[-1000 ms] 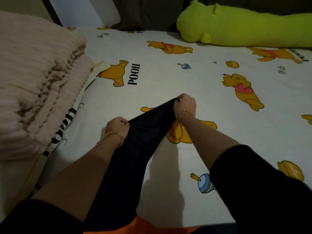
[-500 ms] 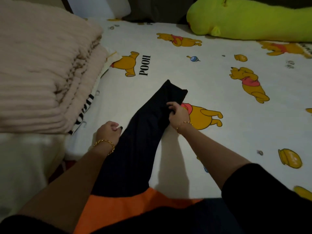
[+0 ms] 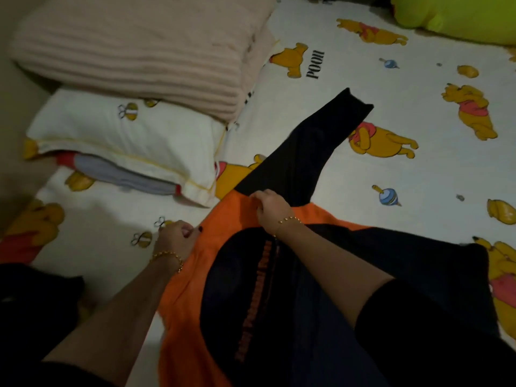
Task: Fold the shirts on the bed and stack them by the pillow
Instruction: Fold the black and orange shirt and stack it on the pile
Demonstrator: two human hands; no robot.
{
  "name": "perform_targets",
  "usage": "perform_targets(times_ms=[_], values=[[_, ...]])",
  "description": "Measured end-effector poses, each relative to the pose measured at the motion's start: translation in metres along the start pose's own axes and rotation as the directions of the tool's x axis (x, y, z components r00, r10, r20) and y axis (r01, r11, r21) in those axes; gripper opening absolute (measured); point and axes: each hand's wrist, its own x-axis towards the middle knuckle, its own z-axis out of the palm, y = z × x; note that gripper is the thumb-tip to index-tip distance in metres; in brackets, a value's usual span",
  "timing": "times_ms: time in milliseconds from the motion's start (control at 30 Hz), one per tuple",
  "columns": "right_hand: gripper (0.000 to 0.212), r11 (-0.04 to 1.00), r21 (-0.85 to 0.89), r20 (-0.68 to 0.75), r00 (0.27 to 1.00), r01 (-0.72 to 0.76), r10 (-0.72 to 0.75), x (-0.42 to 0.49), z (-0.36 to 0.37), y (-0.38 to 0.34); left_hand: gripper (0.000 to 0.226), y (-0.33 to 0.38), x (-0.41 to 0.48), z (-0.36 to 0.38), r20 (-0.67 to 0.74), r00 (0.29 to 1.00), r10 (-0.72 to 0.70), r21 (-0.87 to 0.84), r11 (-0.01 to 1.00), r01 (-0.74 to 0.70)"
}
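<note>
Evidently soft, light, limp: black-and-orange long-sleeved fabric shirt (image 3: 231, 275) lies flat on cartoon-print bedsheet (image 3: 418, 191), beside white pillow (image 3: 125, 135). Grip: right hand (image 3: 272, 208) pinches shoulder seam, left hand (image 3: 177, 237) pinches orange side edge. Best held at seams.

From my end the shirt (image 3: 190, 303) runs off the bottom edge, its orange lettering (image 3: 255, 298) too blurred to read, the green plush (image 3: 452, 18) is cropped at the top, and I can't judge the grip of the left hand (image 3: 178, 237).
</note>
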Motion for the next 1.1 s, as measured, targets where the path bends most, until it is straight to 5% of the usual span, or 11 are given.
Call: perform_targets(times_ms=[100,233,333,500,667,800,933,1100], values=[[0.046,0.984,-0.166,0.064,0.997,0.063,-0.053,-0.013,0.031,-0.03,0.061,-0.04,-0.026,-0.024,-0.073,0.997,-0.04,0.136,0.989,0.05],[0.063,0.923,-0.37,0.137,0.989,0.106,-0.059,-0.021,0.06,-0.064,0.095,-0.072,-0.065,-0.039,0.043,0.972,-0.229,0.013,0.973,0.229],[0.074,0.898,-0.428,0.22,0.975,0.102,-0.006,-0.017,0.072,-0.081,0.081,-0.082,-0.084,-0.035,0.125,0.976,-0.178,0.098,0.981,0.166],[0.037,0.866,-0.497,0.104,0.995,0.046,0.007,-0.009,0.077,-0.099,0.036,-0.082,-0.089,-0.024,0.227,0.974,-0.027,0.23,0.973,-0.026],[0.033,0.959,-0.282,-0.099,0.995,-0.032,0.004,-0.007,0.076,-0.119,0.065,-0.09,-0.074,-0.052,0.152,0.988,0.013,0.337,0.939,-0.064],[0.052,0.986,-0.159,-0.063,0.998,-0.041,0.031,-0.032,0.088,-0.11,0.077,-0.105,-0.079,-0.051,0.125,0.991,0.046,0.366,0.926,-0.089],[0.053,0.987,-0.153,-0.074,0.996,-0.051,0.04,-0.079,0.094,-0.087,0.098,-0.106,-0.103,-0.044,-0.056,0.983,0.174,0.419,0.898,-0.135],[0.04,0.977,-0.144,-0.086,0.986,-0.155,0.143,-0.168,0.087,-0.057,0.08,-0.104,-0.145,-0.036,0.095,0.928,0.36,0.591,0.73,-0.344]])
